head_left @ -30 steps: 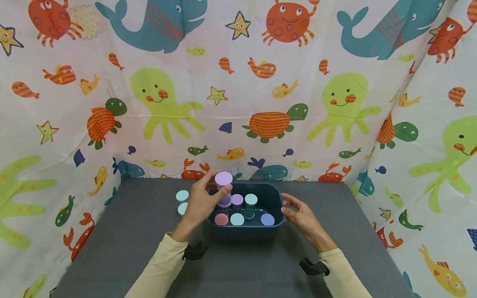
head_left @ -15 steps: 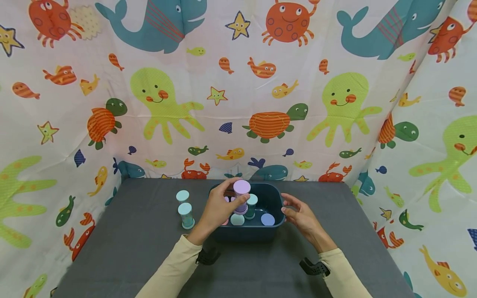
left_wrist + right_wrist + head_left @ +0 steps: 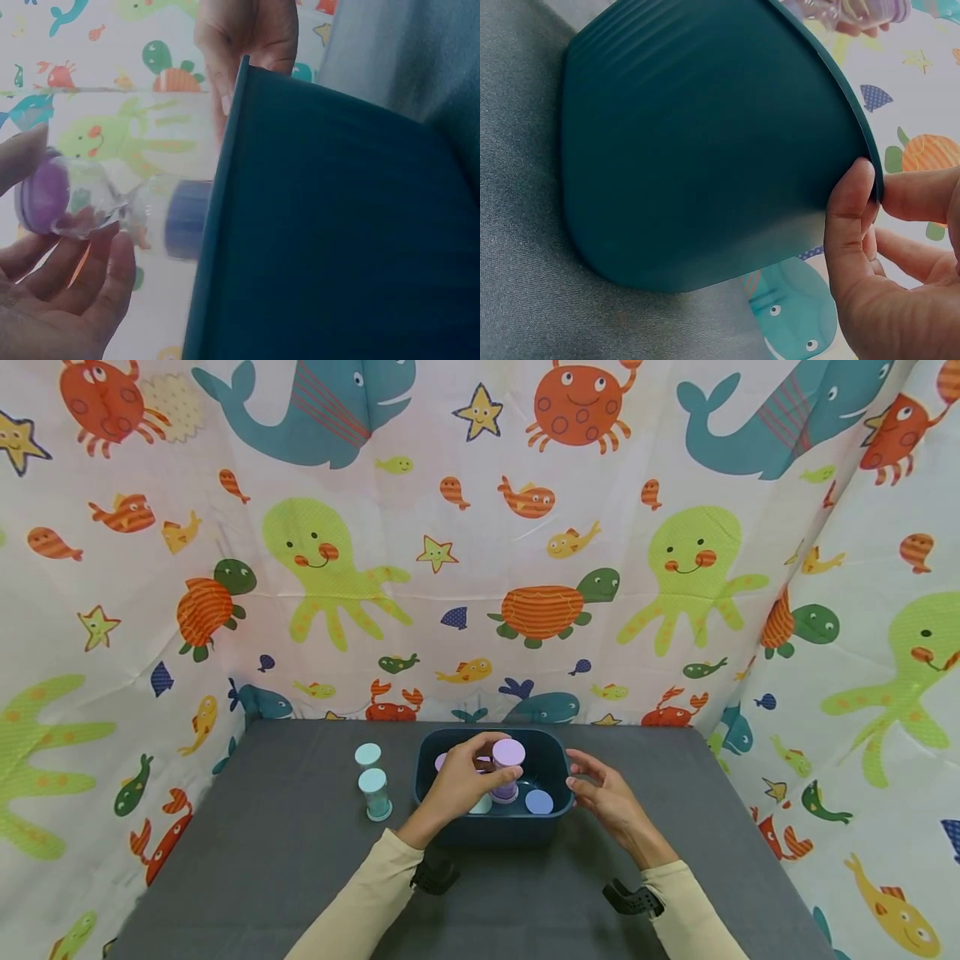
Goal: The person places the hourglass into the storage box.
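My left hand (image 3: 459, 783) holds a purple-capped sand timer (image 3: 509, 753) upright over the middle of a dark teal bin (image 3: 491, 833). In the left wrist view, the thumb and fingers are around the upper part of the clear timer (image 3: 150, 214), and its lower end is partly behind the bin's rim (image 3: 238, 112). My right hand (image 3: 611, 797) grips the bin's right rim, its thumb on the outer wall in the right wrist view. Inside the bin I see a blue cap (image 3: 539, 802) and a partly hidden mint cap (image 3: 480, 805); the left hand covers other timers.
Two teal sand timers, a nearer one (image 3: 376, 794) and a farther one (image 3: 367, 755), stand on the grey table (image 3: 300, 827) left of the bin. Behind the table hangs a curtain (image 3: 480, 610) printed with sea animals.
My left hand has carried the purple sand timer rightward and down, from the bin's left side to its middle. The nearer teal timer on the table has come into full view. My right hand stays put.
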Tool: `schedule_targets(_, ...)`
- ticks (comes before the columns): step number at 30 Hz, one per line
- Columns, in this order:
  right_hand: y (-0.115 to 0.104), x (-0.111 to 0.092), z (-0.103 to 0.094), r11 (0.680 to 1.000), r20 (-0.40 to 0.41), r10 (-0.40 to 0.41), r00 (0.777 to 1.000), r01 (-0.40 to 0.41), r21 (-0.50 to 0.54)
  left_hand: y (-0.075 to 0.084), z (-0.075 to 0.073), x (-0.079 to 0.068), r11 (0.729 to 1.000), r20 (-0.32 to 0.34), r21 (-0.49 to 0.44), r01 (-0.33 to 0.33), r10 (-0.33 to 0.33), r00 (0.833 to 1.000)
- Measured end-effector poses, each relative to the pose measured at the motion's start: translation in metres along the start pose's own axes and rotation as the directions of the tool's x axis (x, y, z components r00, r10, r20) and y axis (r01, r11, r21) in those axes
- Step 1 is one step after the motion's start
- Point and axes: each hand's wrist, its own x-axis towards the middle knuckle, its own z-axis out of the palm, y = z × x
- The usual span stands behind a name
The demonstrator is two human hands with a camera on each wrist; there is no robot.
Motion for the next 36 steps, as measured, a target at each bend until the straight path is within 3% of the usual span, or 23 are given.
schedule_targets(4, -0.001, 0.000, 0.000, 1.000, -0.004, -0.002, 1.000, 0.002, 0.006, -0.006, -0.001, 0.005, 1.000, 0.080, -0.020, 0.019, -0.018, 0.997)
schedule_targets(12, -0.003, 0.001, 0.000, 1.000, 0.007, -0.016, 1.000, 0.016, 0.008, -0.015, -0.003, 0.012, 0.998, 0.169, 0.020, 0.055, -0.057, 0.984)
schedule_targets(18, -0.003, 0.001, -0.001, 1.000, 0.012, -0.016, 1.000, 0.016, 0.005, -0.020, -0.004, 0.016, 0.989, 0.276, 0.123, 0.081, -0.113, 0.954)
schedule_targets(22, -0.003, 0.002, -0.001, 1.000, 0.016, -0.019, 1.000, 0.019, 0.008, -0.024, -0.005, 0.019, 0.986, 0.342, 0.161, 0.052, -0.106, 0.934)
schedule_targets(28, -0.002, 0.002, -0.001, 1.000, 0.013, -0.016, 1.000, 0.016, 0.007, -0.028, -0.002, 0.023, 0.976, 0.397, 0.215, -0.026, -0.063, 0.916)
schedule_targets(36, 0.001, 0.001, -0.001, 1.000, 0.024, -0.012, 1.000, 0.012, 0.020, -0.031, 0.001, 0.023, 0.957, 0.410, 0.285, -0.049, -0.076, 0.909)
